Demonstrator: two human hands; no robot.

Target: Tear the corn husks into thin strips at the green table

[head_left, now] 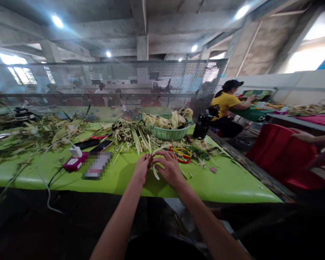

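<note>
Over the green tabletop [119, 182], my left hand [142, 168] pinches a bundle of pale, narrow strips [155, 173], which look like corn husk. My right hand [169, 167] has its thumb and fingers closed on the same strips, touching close to the left fingertips. One end of the strips sticks up above my hands and another curls down between them. Just beyond my right hand lie scissors with red handles [184, 160] and a yellow looped handle [182, 150]. Behind my hands, a pile of shredded husk [128, 133] covers the table.
A green basket [168, 134] of dried husks stands at the back, beside a black object [202, 126]. On the left are phones [101, 146], a purple power block [75, 162] with a cable, and heaped leaves [43, 133]. Right: red chair [281, 151], co-worker in yellow [226, 103], another person's hand [304, 136].
</note>
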